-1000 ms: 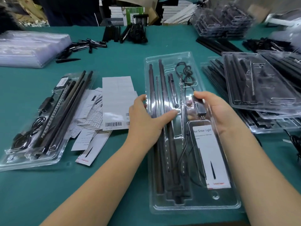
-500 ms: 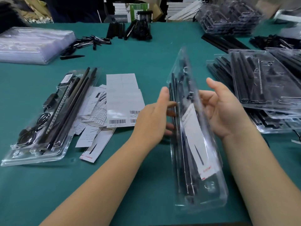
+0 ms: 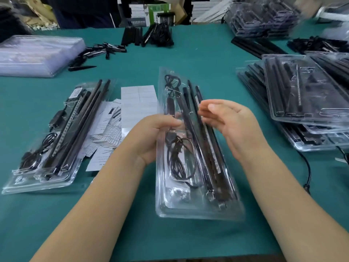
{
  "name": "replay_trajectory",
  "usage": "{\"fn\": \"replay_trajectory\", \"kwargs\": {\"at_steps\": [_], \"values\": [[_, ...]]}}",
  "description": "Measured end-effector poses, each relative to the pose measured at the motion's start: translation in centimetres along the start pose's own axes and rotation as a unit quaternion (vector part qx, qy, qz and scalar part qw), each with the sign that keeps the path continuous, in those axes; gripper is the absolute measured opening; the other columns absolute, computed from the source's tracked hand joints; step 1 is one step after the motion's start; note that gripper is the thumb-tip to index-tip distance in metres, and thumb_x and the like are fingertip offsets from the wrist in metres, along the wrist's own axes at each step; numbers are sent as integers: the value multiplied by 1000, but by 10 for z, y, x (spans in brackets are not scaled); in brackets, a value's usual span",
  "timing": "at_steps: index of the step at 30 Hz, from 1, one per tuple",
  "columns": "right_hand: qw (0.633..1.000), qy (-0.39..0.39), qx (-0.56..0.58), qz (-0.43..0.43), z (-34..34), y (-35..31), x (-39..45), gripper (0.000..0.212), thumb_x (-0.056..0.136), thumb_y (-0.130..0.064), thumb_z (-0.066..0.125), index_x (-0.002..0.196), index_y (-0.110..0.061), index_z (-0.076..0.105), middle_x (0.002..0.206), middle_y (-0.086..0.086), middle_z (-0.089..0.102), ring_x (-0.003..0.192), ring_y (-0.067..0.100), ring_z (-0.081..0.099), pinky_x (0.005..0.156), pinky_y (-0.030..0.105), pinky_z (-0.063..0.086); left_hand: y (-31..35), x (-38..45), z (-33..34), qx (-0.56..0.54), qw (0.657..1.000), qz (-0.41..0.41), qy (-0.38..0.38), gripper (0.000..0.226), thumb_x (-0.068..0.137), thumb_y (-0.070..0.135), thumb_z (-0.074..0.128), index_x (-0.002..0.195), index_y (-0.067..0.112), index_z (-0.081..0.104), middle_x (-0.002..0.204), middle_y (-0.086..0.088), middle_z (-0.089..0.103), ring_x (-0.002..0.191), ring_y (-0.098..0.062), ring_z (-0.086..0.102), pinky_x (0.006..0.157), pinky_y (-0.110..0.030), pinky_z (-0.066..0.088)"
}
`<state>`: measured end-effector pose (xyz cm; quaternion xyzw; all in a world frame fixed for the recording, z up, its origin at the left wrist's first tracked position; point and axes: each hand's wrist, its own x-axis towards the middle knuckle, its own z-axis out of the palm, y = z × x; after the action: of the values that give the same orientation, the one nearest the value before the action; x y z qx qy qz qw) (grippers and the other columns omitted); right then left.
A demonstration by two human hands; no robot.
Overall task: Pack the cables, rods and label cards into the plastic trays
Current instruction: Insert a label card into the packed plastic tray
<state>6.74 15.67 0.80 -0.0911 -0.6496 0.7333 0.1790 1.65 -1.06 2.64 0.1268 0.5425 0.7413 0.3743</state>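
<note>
gripping the left edge of a clear plastic tray (image 3: 190, 203), the left hand (image 3: 153, 135) curls thumb and fingers round it, holding it at the middle of the green bench (image 3: 198, 57). the right hand (image 3: 232, 123) hovers just beside the tray's right edge, fingers loosely bent and released, grasping nothing. inside the tray lie a coiled black cable (image 3: 177, 159) on the left and dark rods (image 3: 205, 148) on the right. a second packed tray (image 3: 37, 180) rests to the left, with label cards (image 3: 137, 103) strewn between the two. filled trays (image 3: 309, 103) stack up at the right.
</note>
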Motion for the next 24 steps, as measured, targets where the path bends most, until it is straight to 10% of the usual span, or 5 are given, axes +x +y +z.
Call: {"fn": "replay_trajectory", "kwargs": {"at_steps": [5, 10, 16, 20, 24], "values": [[982, 68, -140, 111, -20, 7, 11, 65, 67, -45, 76, 125, -23, 57, 122, -7, 59, 111, 13, 56, 91, 31, 44, -4, 2, -4, 0, 999, 8, 42, 20, 65, 8, 59, 81, 5, 70, 69, -7, 69, 54, -18, 64, 50, -26, 55], [988, 0, -51, 145, -20, 7, 13, 56, 59, -35, 80, 104, -6, 63, 93, 10, 74, 84, 28, 71, 75, 47, 57, -17, 12, 2, 118, 979, 22, 166, 6, 80, 14, 70, 85, 12, 72, 80, -5, 72, 69, -20, 66, 56, -22, 49], [975, 5, -177, 136, -30, 14, 21, 64, 73, -34, 80, 128, -10, 57, 125, 7, 63, 114, 26, 60, 99, 43, 47, -25, 18, -6, 467, 842, 78, 258, 82, 78, 53, 70, 143, 15, 40, 80, 15, 52, 90, -12, 56, 80, -23, 39], [959, 27, -267, 88, -25, 20, 22, 79, 76, -40, 77, 140, -9, 45, 140, 8, 51, 124, 22, 52, 108, 35, 37, -28, 22, -10, 524, 805, 77, 268, 40, 79, 53, 69, 97, 19, 57, 72, 4, 53, 73, -15, 53, 58, -21, 37], [928, 74, -357, 80, -21, 23, 16, 77, 81, -46, 70, 142, -10, 41, 141, 9, 49, 127, 22, 47, 92, 25, 33, -29, 24, -9, 618, 735, 80, 266, 50, 82, 59, 61, 69, 15, 42, 69, -1, 50, 63, -14, 45, 51, -26, 29]]}}
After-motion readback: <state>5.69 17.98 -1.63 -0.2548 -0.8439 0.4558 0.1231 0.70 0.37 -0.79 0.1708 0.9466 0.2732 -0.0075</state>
